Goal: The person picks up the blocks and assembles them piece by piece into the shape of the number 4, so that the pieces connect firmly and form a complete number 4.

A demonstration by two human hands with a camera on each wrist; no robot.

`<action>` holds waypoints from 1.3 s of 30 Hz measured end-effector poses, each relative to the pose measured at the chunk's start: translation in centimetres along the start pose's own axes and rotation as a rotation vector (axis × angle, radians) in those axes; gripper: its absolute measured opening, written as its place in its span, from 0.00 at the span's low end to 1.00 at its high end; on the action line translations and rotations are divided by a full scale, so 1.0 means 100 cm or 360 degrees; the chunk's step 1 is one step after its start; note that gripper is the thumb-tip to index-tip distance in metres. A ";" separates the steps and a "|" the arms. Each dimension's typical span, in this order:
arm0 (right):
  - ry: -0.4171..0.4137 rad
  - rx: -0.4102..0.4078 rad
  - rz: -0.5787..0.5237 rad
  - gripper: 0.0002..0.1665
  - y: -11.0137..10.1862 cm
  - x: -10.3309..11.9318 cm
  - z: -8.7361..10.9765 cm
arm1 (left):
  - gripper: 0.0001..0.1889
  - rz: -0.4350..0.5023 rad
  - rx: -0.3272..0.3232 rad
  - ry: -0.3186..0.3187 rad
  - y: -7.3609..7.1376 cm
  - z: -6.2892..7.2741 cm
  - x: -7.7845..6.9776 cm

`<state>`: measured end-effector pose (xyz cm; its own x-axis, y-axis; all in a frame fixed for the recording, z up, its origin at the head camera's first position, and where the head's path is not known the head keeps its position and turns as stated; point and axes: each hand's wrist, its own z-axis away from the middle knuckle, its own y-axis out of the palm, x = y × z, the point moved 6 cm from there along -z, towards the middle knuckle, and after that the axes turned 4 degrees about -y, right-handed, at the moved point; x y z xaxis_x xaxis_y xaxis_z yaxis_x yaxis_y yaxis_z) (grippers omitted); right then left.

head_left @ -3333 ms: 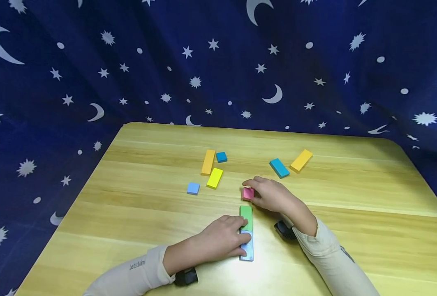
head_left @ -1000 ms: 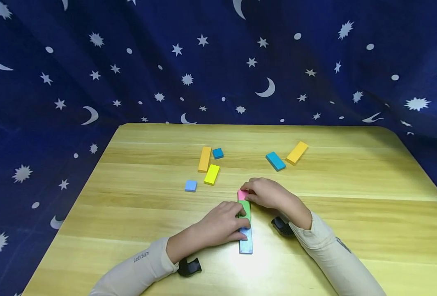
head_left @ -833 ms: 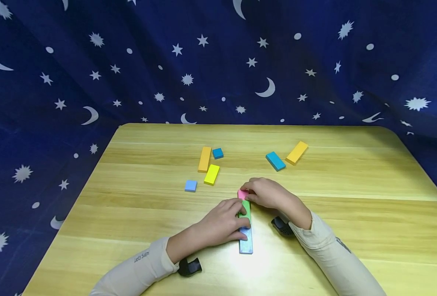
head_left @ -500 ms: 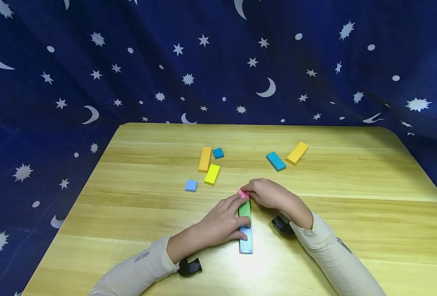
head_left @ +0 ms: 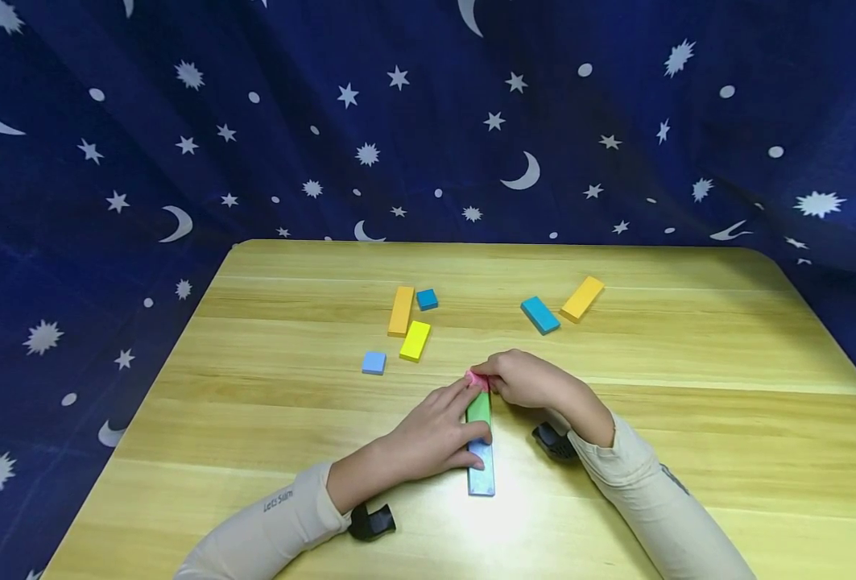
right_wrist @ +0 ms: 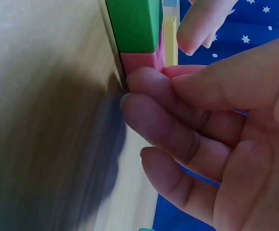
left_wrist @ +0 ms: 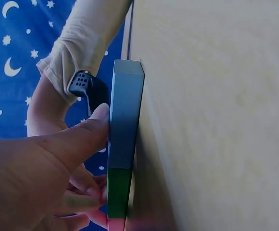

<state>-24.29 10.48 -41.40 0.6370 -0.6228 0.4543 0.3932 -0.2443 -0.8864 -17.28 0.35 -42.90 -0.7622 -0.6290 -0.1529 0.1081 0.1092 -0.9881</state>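
A light blue block (head_left: 481, 481), a green block (head_left: 478, 409) and a small pink block (head_left: 479, 379) lie end to end in a straight row on the table. My left hand (head_left: 428, 439) lies over the row from the left, thumb against the light blue block's side in the left wrist view, foremost fingertips on the pink block. At the row's far end my right hand (head_left: 532, 380) holds the pink block between index finger and thumb. In the right wrist view the pink block (right_wrist: 138, 59) sits flush against the green one (right_wrist: 134, 24), its far end covered by fingers.
Left of the row's far end lie an orange block (head_left: 401, 312), a yellow block (head_left: 415, 341), a dark blue square (head_left: 427, 300) and a light blue square (head_left: 374, 363). Farther right are a blue block (head_left: 539, 315) and another orange block (head_left: 582, 299). A star-patterned curtain (head_left: 399, 137) hangs behind the table.
My right hand has brought the pink block back against the green block's far end. My left fingers have slid forward from the green block onto the pink one. The loose blocks stay put.
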 end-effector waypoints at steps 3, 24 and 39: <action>0.0004 0.0004 0.0013 0.17 -0.001 0.001 0.000 | 0.18 -0.0015 -0.0004 0.0009 0.000 0.000 0.000; 0.0016 -0.0016 -0.0016 0.16 -0.003 -0.003 -0.001 | 0.33 -0.0005 -0.0001 -0.0033 0.002 -0.006 0.002; 0.0000 -0.0019 -0.0032 0.16 -0.001 0.000 -0.002 | 0.33 0.0073 0.0026 -0.0058 0.004 -0.003 0.004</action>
<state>-24.42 10.38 -41.33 0.6290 -0.6177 0.4719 0.3979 -0.2656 -0.8781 -17.77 0.36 -43.37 -0.7324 -0.6514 -0.1980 0.1528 0.1262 -0.9802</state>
